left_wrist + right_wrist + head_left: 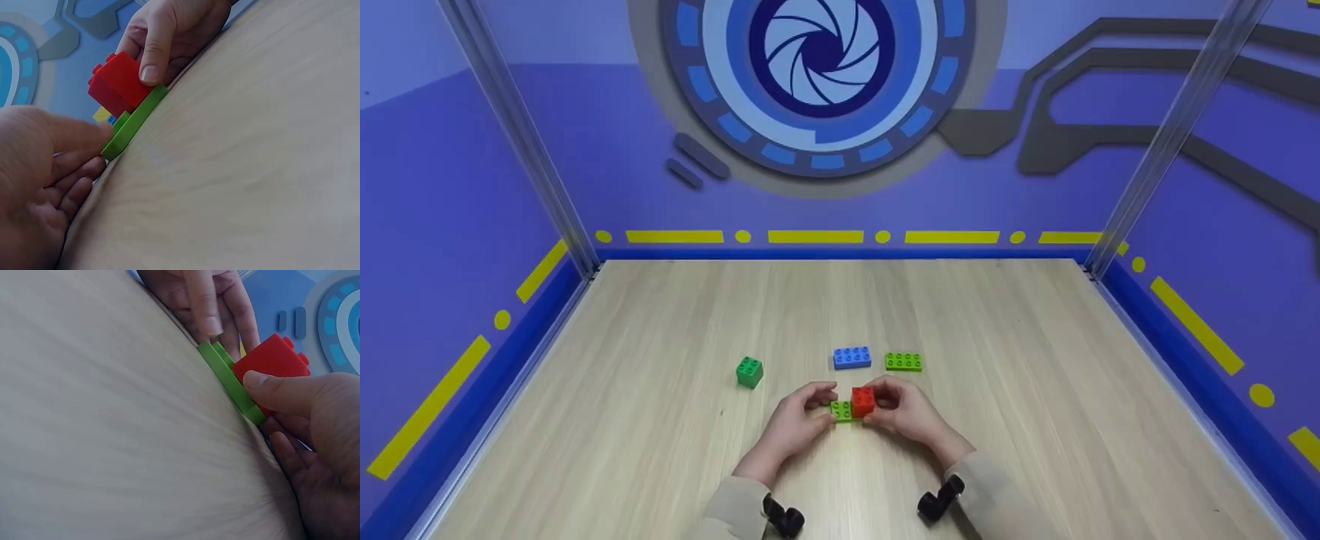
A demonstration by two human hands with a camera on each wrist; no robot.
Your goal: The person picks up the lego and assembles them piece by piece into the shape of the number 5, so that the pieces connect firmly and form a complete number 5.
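A red block brick sits on the right half of a thin lime-green brick, whose studs show on the left half. My right hand pinches the red brick, thumb on its near face and fingers around the far side. In the right wrist view, that thumb lies low on the red brick, just above the green one. My left hand curves loosely around the left end of the lime-green brick, thumb tip right at its corner. The left index finger stands apart from it in the head view.
Beyond my hands lie a blue brick and another thin lime-green brick. A taller dark green brick stands to the left. The wooden table is bounded by blue panels at the back and sides.
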